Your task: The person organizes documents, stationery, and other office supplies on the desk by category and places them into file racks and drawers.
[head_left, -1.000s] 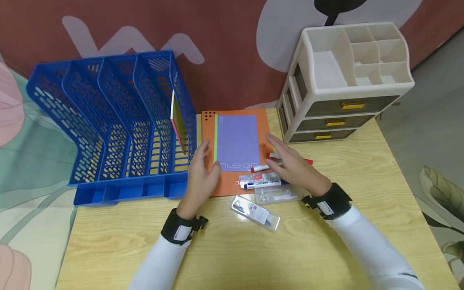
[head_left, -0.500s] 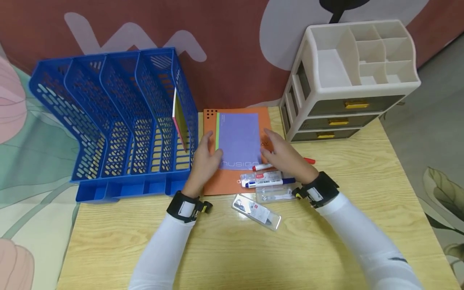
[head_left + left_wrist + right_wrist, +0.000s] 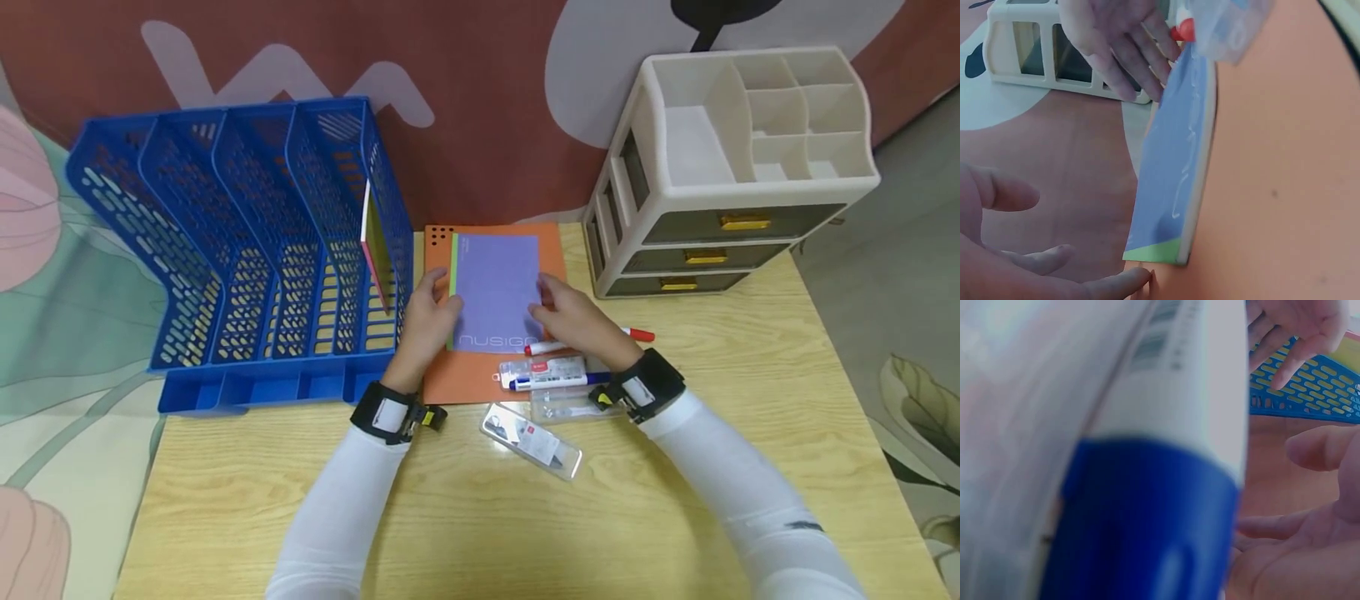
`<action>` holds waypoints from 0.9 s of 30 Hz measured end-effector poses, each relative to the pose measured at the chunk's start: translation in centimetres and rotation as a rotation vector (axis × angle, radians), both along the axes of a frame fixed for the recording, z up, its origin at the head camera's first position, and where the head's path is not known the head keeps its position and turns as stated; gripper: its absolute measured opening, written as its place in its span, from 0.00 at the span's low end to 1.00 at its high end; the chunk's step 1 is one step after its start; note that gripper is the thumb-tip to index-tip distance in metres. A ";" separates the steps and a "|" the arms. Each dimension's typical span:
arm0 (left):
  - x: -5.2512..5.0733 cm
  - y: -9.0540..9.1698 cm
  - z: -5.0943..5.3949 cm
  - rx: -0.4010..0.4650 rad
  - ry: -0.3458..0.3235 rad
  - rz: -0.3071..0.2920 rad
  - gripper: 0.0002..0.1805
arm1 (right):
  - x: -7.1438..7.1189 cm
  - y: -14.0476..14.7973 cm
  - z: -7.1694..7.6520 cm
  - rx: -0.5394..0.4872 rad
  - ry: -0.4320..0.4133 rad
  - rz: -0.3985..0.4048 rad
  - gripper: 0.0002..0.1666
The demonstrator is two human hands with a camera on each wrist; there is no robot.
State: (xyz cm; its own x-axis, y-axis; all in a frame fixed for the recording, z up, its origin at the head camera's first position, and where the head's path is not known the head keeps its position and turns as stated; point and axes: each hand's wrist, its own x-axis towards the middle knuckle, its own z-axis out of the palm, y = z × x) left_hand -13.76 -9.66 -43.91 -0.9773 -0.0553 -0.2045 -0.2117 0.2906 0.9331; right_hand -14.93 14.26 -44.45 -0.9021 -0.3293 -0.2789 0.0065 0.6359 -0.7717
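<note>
A purple notebook (image 3: 497, 287) with a green spine strip lies on a larger orange folder or book (image 3: 465, 382). At its left edge is my left hand (image 3: 426, 329), fingers spread and slightly bent. My right hand (image 3: 581, 323) is at its right edge, thumb over the cover and fingers near the side. In the left wrist view, the notebook (image 3: 1169, 156) lies between my left hand (image 3: 1029, 250) and my right hand (image 3: 1124, 37). The right wrist view has a blue-capped marker (image 3: 1141, 519) very near the camera, beside my right hand (image 3: 1310, 544).
Left stands a blue file rack (image 3: 277, 367) holding a thin booklet (image 3: 375, 250). A white drawer unit (image 3: 660, 200) stands back right. Below the notebook lie a red marker (image 3: 546, 347), a blue marker (image 3: 551, 382), clear packages (image 3: 558, 406) and a clear pen case (image 3: 531, 440).
Both hands have closed in on the purple notebook, the right moving left and the left moving slightly up. The notebook stays flat. The head view has shifted slightly.
</note>
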 end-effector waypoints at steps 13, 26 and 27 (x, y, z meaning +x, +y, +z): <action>-1.3 0.3 0.2 0.177 -0.080 0.063 0.33 | -0.6 0.1 -0.5 -0.066 -0.089 -0.107 0.40; -1.8 0.1 0.5 0.387 -0.223 0.102 0.38 | -0.8 0.6 -0.9 -0.385 -0.264 -0.217 0.38; -1.8 0.2 0.5 0.394 -0.228 0.088 0.37 | -0.8 0.6 -0.9 -0.408 -0.276 -0.222 0.38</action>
State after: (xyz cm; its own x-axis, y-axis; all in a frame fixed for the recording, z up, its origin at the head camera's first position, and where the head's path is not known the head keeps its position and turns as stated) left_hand -15.53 -9.42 -43.42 -0.9002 -0.0109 -0.4354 -0.4320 -0.1055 0.8957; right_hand -15.70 14.82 -45.37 -0.8736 -0.2699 -0.4048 0.3443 0.2448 -0.9064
